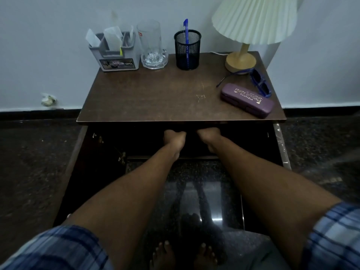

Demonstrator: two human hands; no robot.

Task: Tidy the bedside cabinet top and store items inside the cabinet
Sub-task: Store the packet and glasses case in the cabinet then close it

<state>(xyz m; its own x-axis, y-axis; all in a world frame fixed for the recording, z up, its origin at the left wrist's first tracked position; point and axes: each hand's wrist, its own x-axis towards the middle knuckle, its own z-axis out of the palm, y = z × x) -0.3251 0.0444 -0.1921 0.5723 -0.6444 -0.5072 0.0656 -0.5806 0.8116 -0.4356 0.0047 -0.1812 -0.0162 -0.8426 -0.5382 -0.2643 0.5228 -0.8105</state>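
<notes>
Both my hands reach into the dark open cabinet under the brown cabinet top [155,98]. My left hand [174,138] and my right hand [209,136] sit side by side just below the top's front edge, which hides their fingers. Whether they hold anything does not show. On the top stand a grey organiser [116,55] with papers, a tall glass [151,39] in a glass dish [154,62], and a black mesh pen holder [187,53] with a blue pen [186,28]. A purple spectacle case [247,100] and blue sunglasses [260,83] lie at the right.
A lamp [241,60] with a pleated shade stands at the back right corner. The cabinet doors swing out at the left [78,162] and right [280,145]. My bare feet [183,256] rest on the dark polished floor. A crumpled scrap [47,100] lies by the wall.
</notes>
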